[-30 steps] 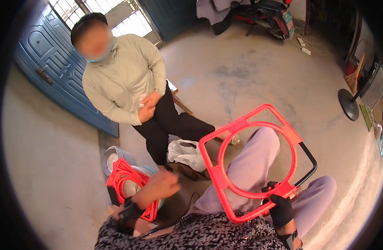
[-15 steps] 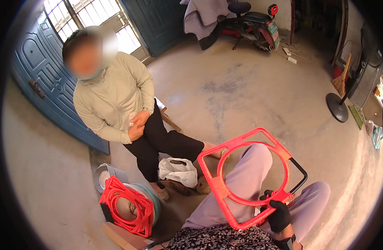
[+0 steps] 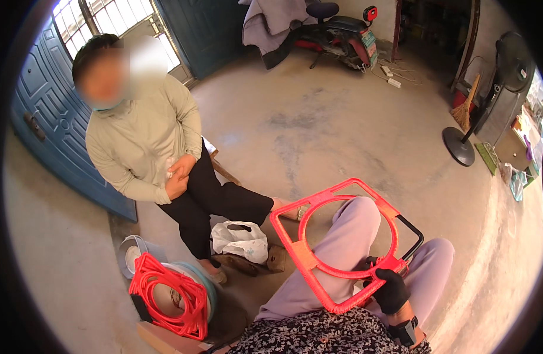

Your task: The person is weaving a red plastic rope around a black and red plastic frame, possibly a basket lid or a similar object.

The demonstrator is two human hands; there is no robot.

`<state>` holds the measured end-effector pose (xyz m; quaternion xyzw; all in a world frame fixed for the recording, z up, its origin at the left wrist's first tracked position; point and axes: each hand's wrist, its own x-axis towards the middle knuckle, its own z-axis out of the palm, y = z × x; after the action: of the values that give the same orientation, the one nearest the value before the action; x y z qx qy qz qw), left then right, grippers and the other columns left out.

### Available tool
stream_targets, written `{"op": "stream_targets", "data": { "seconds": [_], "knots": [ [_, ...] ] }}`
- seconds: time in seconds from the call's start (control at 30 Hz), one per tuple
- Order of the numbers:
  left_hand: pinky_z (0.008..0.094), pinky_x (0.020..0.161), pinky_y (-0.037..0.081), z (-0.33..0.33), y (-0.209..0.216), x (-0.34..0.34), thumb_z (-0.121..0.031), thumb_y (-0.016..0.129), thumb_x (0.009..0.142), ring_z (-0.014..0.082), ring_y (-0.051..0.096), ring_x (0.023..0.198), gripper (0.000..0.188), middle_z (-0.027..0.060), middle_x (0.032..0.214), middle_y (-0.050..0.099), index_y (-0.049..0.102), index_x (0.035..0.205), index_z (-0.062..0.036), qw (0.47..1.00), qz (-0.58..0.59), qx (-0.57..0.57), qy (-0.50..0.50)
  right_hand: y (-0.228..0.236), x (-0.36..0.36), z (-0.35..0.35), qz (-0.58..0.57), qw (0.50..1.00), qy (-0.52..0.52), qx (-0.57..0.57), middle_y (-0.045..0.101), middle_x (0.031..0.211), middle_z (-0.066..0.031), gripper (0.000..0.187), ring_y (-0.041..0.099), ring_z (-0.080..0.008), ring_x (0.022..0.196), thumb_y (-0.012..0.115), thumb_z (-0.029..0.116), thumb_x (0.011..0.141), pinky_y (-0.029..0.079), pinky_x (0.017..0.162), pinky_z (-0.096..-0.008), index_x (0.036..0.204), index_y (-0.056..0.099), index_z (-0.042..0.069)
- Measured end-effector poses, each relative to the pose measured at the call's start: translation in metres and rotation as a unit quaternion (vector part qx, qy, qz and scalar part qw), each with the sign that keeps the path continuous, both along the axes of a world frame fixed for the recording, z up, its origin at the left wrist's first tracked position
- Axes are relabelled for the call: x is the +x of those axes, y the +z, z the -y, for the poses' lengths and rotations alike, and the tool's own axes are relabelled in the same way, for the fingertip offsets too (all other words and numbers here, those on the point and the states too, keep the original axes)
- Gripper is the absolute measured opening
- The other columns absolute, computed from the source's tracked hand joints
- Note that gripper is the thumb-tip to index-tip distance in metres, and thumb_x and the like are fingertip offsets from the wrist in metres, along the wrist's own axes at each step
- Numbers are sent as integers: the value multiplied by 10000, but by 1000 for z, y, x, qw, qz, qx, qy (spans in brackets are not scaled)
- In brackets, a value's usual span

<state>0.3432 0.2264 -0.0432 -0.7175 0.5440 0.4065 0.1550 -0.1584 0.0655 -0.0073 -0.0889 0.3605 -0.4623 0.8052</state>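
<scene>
My right hand (image 3: 392, 291), in a black glove, is closed on a red-wrapped square frame (image 3: 328, 296) with a ring inside it. Its grip is at the near right part of the frame, where the ring meets the side. Dark fingertips show behind the frame there. Short bands join the ring to the sides, and one stretch at the right corner is bare black. The frame is held tilted above my legs (image 3: 336, 259). My left hand does not show.
Similar red frames (image 3: 165, 318) lean in a pile at the lower left, beside a clear bucket (image 3: 128, 256) and a cardboard box (image 3: 165, 340). A seated person (image 3: 147, 141) faces me, hands clasped. A white plastic bag (image 3: 240, 241) lies between us. A fan (image 3: 458, 147) and scooter (image 3: 342, 35) stand farther off.
The whole scene has shifted slightly left in view, showing more of the fan at the right. My right hand keeps its hold on the red frame.
</scene>
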Motion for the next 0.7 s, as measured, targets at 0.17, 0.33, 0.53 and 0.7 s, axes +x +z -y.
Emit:
{"op": "stream_targets", "data": {
  "seconds": [0.17,0.33,0.53,0.7],
  "knots": [
    [420,571,502,-1,-5,-1,-264,622,766,293,637,616,211,99,652,633,673,753,-59,1000,-10,-1,-4,0,-1,1,-43,999,-2,2,668,1039,-114,413,645,-237,953,601,99,839,519,847,-346,1227,561,-36],
    [421,575,501,-19,-2,0,-267,616,778,296,636,616,220,101,654,635,672,756,-55,1000,-18,4,-17,-5,-1,2,-29,999,11,-28,656,1052,-113,382,651,-256,952,587,90,825,539,804,-354,1190,561,-21],
    [422,579,500,-45,-7,9,-271,609,792,299,635,616,231,105,656,638,670,759,-50,995,-19,78,-56,-10,2,4,-67,998,-2,-21,654,1014,-74,395,642,-225,881,618,156,817,538,767,-349,1181,569,13],
    [423,583,499,-63,-3,17,-275,604,803,303,634,616,241,107,659,640,668,762,-46,969,-21,192,-154,-5,1,2,-61,998,11,-34,659,999,-86,408,642,-227,888,614,161,820,529,763,-336,1191,565,1]
  ]
}}
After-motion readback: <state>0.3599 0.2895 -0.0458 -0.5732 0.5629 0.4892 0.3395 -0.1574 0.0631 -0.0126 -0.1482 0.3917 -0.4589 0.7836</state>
